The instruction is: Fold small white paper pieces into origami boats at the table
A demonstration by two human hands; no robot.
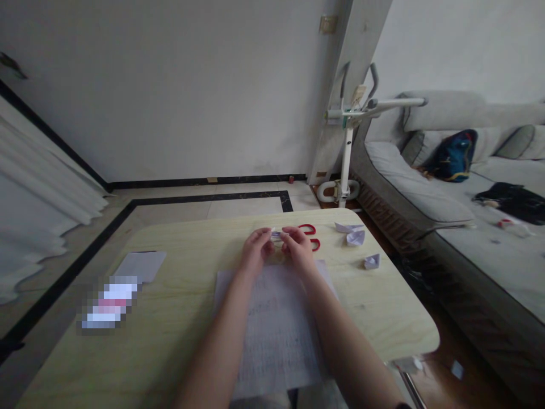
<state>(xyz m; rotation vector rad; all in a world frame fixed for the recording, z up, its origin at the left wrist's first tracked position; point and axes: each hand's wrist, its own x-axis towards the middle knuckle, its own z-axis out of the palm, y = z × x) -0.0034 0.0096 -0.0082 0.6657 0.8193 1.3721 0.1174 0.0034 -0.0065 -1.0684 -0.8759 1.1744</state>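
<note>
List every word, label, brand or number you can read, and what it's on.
No text is readable.
Sheet under the arms: lines of writing, too blurred.
Screen at left: pixelated.
Held paper: too small to tell.
Folded papers at right: none legible.
</note>
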